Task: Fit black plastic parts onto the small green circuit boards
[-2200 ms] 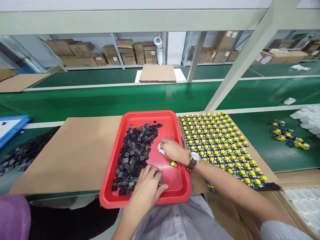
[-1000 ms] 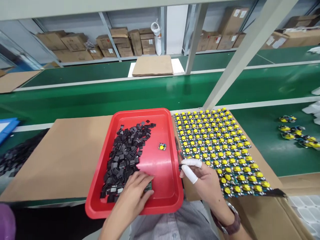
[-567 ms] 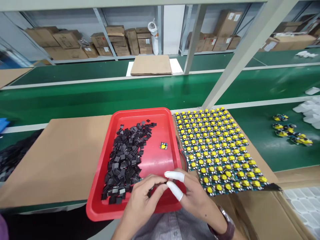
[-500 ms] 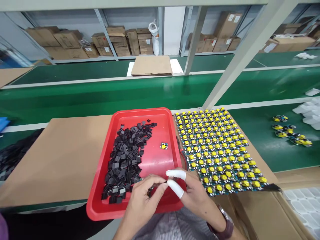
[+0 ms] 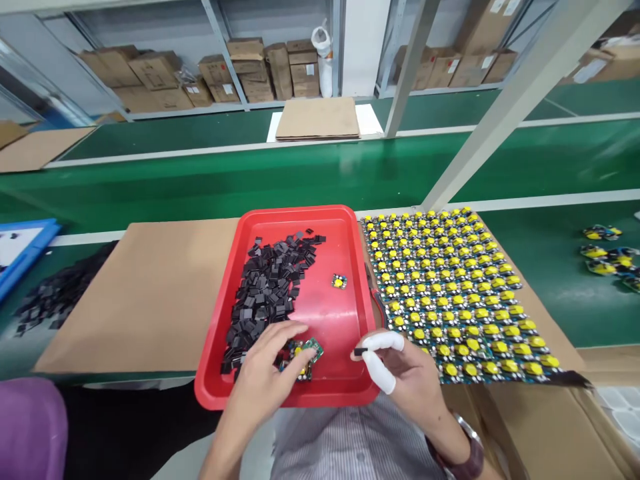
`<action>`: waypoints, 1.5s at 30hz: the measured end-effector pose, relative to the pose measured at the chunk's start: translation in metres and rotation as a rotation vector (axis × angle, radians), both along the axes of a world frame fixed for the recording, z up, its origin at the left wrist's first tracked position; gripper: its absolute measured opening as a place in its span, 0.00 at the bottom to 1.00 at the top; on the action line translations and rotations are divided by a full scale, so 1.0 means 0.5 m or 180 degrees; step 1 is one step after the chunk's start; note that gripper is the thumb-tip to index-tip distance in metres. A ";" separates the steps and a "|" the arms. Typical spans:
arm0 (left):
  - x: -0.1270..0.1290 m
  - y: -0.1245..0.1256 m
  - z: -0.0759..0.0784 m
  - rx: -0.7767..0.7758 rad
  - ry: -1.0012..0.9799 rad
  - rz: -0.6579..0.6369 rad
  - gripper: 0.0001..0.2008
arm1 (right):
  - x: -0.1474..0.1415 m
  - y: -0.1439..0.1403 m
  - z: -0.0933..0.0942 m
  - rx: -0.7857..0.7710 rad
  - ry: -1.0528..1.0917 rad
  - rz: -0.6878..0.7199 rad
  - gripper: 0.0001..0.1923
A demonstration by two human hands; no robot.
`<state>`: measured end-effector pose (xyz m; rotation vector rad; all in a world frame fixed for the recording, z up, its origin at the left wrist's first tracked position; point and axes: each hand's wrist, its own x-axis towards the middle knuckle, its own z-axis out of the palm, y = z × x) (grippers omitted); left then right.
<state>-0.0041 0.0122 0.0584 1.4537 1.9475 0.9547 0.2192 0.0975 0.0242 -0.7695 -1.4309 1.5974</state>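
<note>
A small green circuit board (image 5: 315, 349) with yellow and dark parts sits between the thumb and fingers of my left hand (image 5: 266, 375), over the near part of the red tray (image 5: 330, 395). My right hand (image 5: 410, 373), with white covers on thumb and index finger, pinches a small black flat piece (image 5: 360, 351) above the tray's right rim. A heap of similar black pieces (image 5: 267, 283) fills the tray's left side. One lone circuit board with a yellow part (image 5: 339, 281) lies on the tray floor at right.
Rows of yellow-topped circuit boards (image 5: 445, 280) cover the cardboard right of the tray. Another cardboard sheet (image 5: 150, 293) lies at left, beside a dark pile (image 5: 67, 287) and a blue tray (image 5: 30, 250). A slanted post (image 5: 505, 110) rises behind the rows.
My hands have come apart: the right has moved right with the black piece, and the left has turned so the board shows. The view has shifted slightly.
</note>
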 end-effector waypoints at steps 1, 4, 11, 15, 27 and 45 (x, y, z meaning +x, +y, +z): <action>-0.008 0.000 -0.003 -0.0050 0.0313 -0.0152 0.15 | 0.006 0.000 -0.002 0.0005 -0.0092 -0.0055 0.12; -0.007 0.003 -0.027 -0.0261 0.0965 -0.0626 0.23 | 0.016 0.002 -0.003 0.0155 -0.0275 -0.0061 0.17; 0.042 0.017 -0.042 0.0063 0.0554 -0.0592 0.22 | 0.010 0.014 0.012 0.0182 0.0040 0.0151 0.14; 0.067 0.017 -0.017 0.0099 0.0013 -0.0511 0.26 | -0.001 0.012 0.016 0.0472 -0.0168 0.0036 0.15; 0.115 -0.004 -0.046 0.0173 -0.0983 -0.0003 0.26 | -0.017 0.003 0.022 0.0656 -0.0403 -0.0142 0.14; 0.121 -0.013 -0.051 0.0418 -0.2028 0.0029 0.18 | -0.014 -0.019 0.051 0.0583 -0.0721 -0.0355 0.10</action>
